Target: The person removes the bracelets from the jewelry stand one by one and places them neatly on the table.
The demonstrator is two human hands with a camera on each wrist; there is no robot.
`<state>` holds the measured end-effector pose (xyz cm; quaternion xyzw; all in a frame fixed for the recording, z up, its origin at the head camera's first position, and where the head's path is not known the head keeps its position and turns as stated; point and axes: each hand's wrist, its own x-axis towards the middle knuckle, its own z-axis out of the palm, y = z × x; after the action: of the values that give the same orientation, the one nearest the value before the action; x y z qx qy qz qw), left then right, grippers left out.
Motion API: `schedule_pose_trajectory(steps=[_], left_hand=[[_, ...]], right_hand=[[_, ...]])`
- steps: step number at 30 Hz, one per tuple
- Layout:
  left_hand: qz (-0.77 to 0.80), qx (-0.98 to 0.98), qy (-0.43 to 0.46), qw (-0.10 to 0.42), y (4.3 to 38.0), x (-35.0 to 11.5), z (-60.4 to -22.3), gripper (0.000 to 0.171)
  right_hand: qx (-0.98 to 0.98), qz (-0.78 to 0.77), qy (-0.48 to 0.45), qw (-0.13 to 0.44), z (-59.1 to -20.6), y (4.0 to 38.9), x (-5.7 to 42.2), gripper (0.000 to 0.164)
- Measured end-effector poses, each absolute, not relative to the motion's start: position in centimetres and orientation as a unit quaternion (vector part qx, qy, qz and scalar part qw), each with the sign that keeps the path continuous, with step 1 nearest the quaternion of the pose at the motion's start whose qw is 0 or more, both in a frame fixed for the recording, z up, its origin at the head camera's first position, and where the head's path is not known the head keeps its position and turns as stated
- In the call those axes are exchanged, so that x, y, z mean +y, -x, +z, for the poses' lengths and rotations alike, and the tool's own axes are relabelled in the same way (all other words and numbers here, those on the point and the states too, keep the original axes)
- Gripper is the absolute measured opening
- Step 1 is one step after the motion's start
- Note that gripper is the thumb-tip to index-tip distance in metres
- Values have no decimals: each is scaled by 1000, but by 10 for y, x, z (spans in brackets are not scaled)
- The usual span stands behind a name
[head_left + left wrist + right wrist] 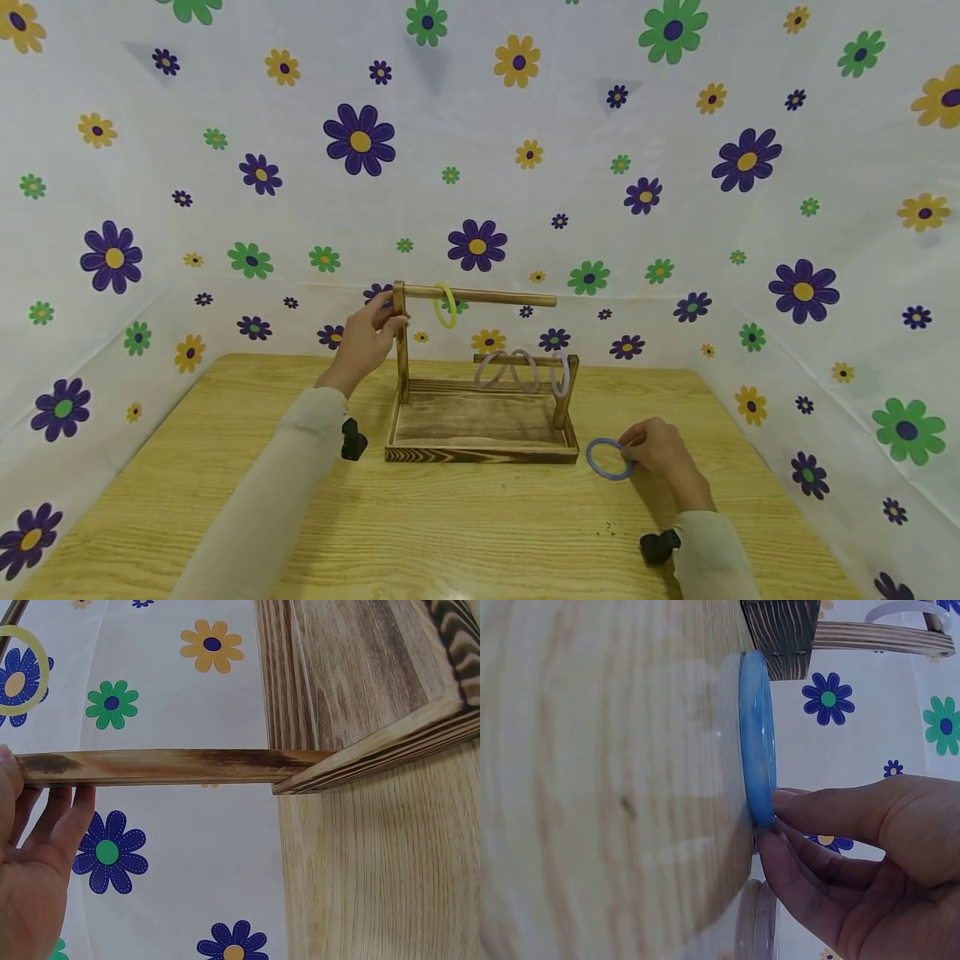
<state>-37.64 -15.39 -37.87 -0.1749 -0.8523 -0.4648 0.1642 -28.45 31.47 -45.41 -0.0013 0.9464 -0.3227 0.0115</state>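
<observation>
A wooden stand (480, 456) has a tray base, a tall left post (402, 358) and a shorter right post. My left hand (365, 343) grips the tall post near its top, thumb on one side and fingers on the other. A yellow ring (453, 309) hangs on the upper rod (502, 296). Three pale purple rings (567, 377) hang on the lower rod. Right of the base, my right hand (663, 454) pinches a blue ring (757, 735) by its edge between thumb and fingers, close over the table.
In the right wrist view, a pale translucent rounded thing (757, 919) lies on the table below the hand. Small dark marks (609, 529) show on the wooden table (465, 533). A white cloth with flowers (480, 100) surrounds the table's back and sides.
</observation>
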Motion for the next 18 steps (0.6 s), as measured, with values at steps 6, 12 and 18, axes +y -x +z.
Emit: schedule_pose_trajectory(steps=[6, 12, 18], left_hand=[[-467, -850, 178, 163, 376, -154, -379, 55], [-468, -850, 180, 162, 377, -155, -379, 56], [-468, -851, 177, 158, 377, -155, -379, 57]], right_hand=[[950, -312, 1, 11, -450, 283, 313, 12], [964, -263, 18, -17, -436, 280, 310, 14], [954, -292, 54, -49, -417, 281, 301, 19]])
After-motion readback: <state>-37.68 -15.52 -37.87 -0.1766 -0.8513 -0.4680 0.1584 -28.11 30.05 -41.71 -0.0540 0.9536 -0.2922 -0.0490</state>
